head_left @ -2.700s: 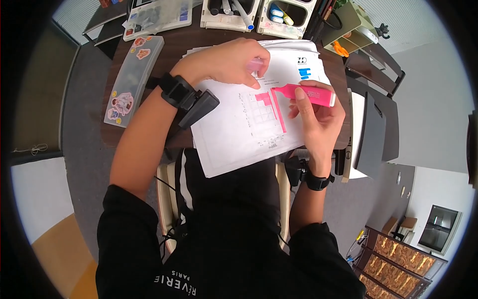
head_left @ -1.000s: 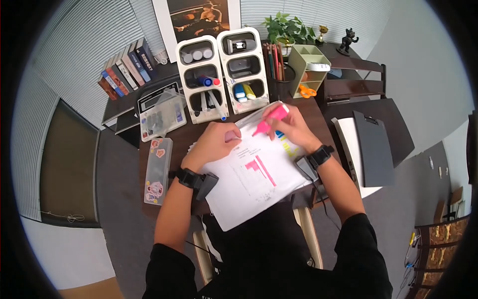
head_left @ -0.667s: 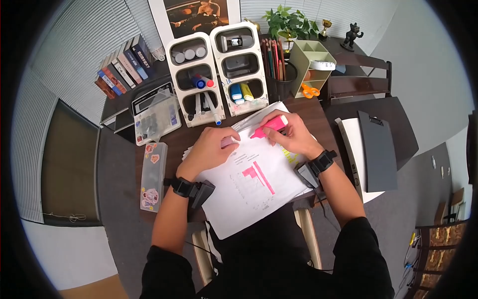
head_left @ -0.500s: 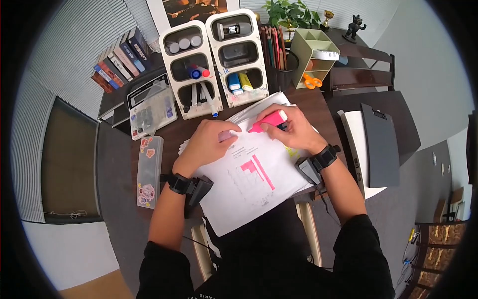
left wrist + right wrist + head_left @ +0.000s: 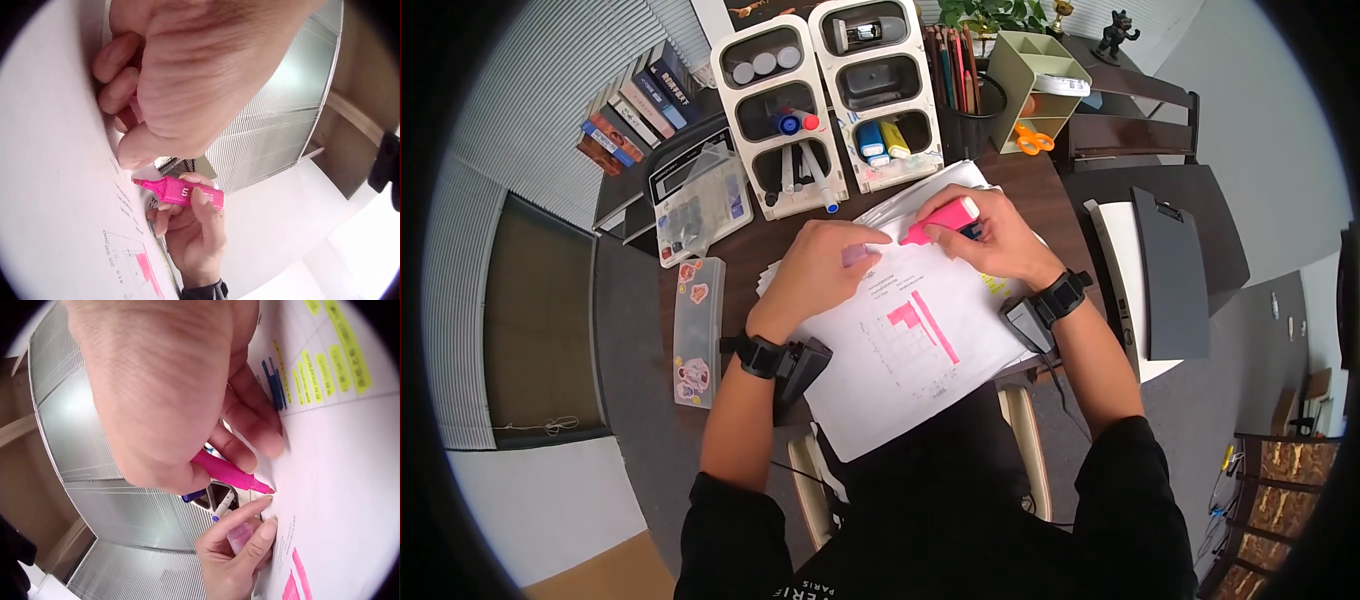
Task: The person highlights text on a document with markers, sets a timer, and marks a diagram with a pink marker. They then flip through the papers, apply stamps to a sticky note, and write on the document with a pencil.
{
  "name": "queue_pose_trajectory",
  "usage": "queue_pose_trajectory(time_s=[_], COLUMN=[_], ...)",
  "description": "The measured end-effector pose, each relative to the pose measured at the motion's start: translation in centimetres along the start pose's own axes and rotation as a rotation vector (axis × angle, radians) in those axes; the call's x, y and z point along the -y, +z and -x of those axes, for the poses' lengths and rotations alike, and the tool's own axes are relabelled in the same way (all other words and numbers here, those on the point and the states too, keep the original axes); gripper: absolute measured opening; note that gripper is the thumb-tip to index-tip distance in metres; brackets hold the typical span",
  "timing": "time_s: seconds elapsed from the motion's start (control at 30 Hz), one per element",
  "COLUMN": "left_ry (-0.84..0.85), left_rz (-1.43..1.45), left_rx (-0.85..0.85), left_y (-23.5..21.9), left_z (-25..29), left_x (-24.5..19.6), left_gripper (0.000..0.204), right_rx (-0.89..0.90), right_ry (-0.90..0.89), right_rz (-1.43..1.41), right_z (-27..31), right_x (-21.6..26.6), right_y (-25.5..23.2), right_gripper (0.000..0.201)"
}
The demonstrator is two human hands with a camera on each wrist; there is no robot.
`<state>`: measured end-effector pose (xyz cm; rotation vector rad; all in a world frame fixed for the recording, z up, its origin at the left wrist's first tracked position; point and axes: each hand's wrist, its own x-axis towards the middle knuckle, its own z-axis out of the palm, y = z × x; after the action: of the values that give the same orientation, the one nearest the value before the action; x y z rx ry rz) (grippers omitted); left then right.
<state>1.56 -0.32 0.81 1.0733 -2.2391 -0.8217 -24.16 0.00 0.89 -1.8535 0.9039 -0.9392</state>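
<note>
Right hand point(image 5: 1005, 240) is gripping the pink highlighter point(image 5: 948, 218) by its body, above the upper part of the top sheet point(image 5: 870, 400). Left hand point(image 5: 815, 275) is holding the pink cap point(image 5: 855, 254) in curled fingers beside it. Judgement: controlling the bare tip well is calling for a light, firm pinch, the left hand steadying the paper, and fingertips well off the ink. Tip is pointing toward the left hand and slightly toward the person; long axis is slanting across the sheet. Tip contact: cannot tell.
</note>
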Motion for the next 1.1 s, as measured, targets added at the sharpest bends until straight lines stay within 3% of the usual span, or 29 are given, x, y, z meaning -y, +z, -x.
queue_pose_trajectory(time_s=[0.1,0.17,1.1], left_ry=[-0.029,0.058,-0.076], left_rz=[0.015,0.016,0.002], left_rx=[0.003,-0.067,0.038], left_y=[0.1,0.5,0.1], left_z=[0.1,0.1,-0.1], left_x=[0.2,0.4,0.2], left_gripper=[0.024,0.024,0.026], right_rx=[0.010,0.012,-0.014], right_ry=[0.013,0.029,0.115], right_rz=[-0.008,-0.015,-0.120], right_z=[-0.2,0.0,0.0], right_x=[0.0,-0.1,-0.9], right_y=[0.0,-0.1,-0.2], right_gripper=[0.017,0.017,0.011])
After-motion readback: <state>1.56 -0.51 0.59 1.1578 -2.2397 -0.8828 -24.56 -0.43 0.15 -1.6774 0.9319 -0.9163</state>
